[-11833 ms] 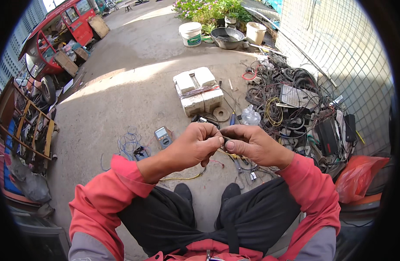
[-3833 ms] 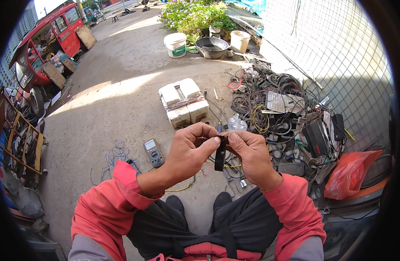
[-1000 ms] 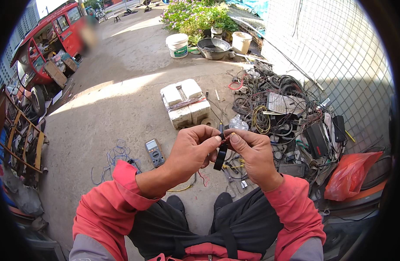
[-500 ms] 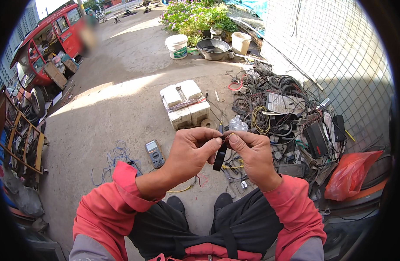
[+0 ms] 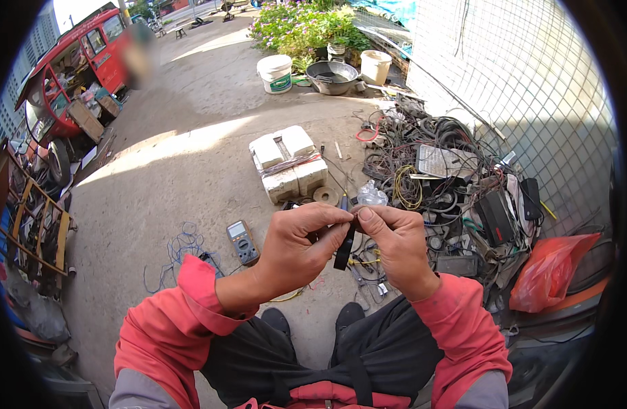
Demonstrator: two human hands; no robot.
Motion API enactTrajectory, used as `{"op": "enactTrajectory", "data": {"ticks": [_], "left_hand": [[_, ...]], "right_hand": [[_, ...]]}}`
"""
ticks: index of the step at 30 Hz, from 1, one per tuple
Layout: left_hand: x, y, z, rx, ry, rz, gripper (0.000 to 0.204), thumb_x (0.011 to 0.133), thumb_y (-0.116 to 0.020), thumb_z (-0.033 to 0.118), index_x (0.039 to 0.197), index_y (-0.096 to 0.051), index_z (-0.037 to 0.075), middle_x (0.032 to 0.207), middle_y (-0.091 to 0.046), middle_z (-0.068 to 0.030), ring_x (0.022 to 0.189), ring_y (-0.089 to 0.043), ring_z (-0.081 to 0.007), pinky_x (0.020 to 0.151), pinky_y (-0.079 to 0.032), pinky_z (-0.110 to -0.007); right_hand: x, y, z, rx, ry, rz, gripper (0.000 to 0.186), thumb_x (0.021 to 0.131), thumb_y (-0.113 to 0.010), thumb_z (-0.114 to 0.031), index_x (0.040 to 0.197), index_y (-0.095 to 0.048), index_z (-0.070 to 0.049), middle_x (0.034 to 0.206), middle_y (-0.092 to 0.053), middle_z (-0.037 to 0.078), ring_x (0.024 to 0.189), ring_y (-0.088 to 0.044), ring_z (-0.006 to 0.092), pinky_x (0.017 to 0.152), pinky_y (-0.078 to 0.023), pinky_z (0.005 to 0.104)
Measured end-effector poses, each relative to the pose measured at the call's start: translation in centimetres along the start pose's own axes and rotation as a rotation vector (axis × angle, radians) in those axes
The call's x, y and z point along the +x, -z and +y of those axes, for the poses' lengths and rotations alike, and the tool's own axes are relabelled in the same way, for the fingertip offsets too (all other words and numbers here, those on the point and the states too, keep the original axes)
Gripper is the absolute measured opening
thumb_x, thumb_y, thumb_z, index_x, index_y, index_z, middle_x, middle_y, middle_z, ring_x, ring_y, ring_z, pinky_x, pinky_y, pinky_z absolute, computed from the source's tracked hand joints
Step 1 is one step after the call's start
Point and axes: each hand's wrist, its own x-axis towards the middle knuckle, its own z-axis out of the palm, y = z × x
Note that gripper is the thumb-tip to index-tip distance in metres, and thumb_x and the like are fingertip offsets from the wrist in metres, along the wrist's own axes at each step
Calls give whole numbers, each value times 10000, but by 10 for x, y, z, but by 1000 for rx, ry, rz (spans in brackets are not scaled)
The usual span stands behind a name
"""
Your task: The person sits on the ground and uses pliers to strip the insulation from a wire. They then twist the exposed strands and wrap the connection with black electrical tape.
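My left hand (image 5: 301, 238) and my right hand (image 5: 399, 251) meet fingertip to fingertip in front of my body, both closed in a pinch. From between them hangs black tape (image 5: 343, 253), apparently a roll seen nearly edge-on, beside my left fingers. Something small and dark sits in the right thumb-and-finger pinch; its kind is hidden by the fingers. On the ground left of my hands lies a multimeter (image 5: 242, 242) with a grey screen and dial, next to a tangle of thin blue wire (image 5: 182, 251).
Beyond my hands stands a dirty white foam block (image 5: 293, 178) bound with cord. A heap of cables (image 5: 436, 136) and electrical parts fills the right side, by a red plastic bag (image 5: 550, 273) and wire mesh. Buckets (image 5: 275, 71) and a basin (image 5: 332, 80) stand farther off.
My left hand's fingers have shifted slightly against the right fingertips, and the black tape has turned a little. My right hand has hardly moved.
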Motion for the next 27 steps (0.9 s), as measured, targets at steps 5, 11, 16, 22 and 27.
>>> {"op": "enactTrajectory", "data": {"ticks": [5,11,16,22,27], "left_hand": [[3,-1,6,151,-126,-27,86,896,-692,-13,963,-723,-56,945,-717,-76,647,-595,-51,540,-462,-210],[4,2,9,-112,226,11,105,921,-704,54,932,-708,-51,854,-707,-72,641,-597,-63,554,-472,-215],[8,3,8,-273,384,41,138,915,-733,79,955,-670,-37,798,-696,-56,670,-615,-72,582,-496,-216],[8,3,4,-246,323,-5,140,889,-741,14,985,-657,-42,867,-702,-57,754,-638,-73,661,-532,-229],[6,5,8,-116,320,-43,112,891,-713,-30,972,-637,-39,880,-681,-42,793,-635,-68,693,-532,-226]], "right_hand": [[0,3,-2,23,-35,20,234,983,-661,-148,1040,-733,67,894,-714,25,817,-589,61,724,-490,223],[-2,2,-2,-40,-11,31,228,977,-670,-149,1038,-733,62,887,-711,25,810,-586,59,711,-482,218],[-4,-4,-6,-96,49,1,217,975,-672,-140,1037,-729,60,878,-704,23,800,-583,58,690,-475,216],[-4,-4,-3,-93,60,-10,213,974,-672,-137,1027,-728,62,870,-699,23,786,-581,56,678,-475,217],[-1,1,-6,-129,-8,-73,209,961,-686,-132,1010,-726,67,845,-697,22,754,-577,54,657,-475,220]]}}
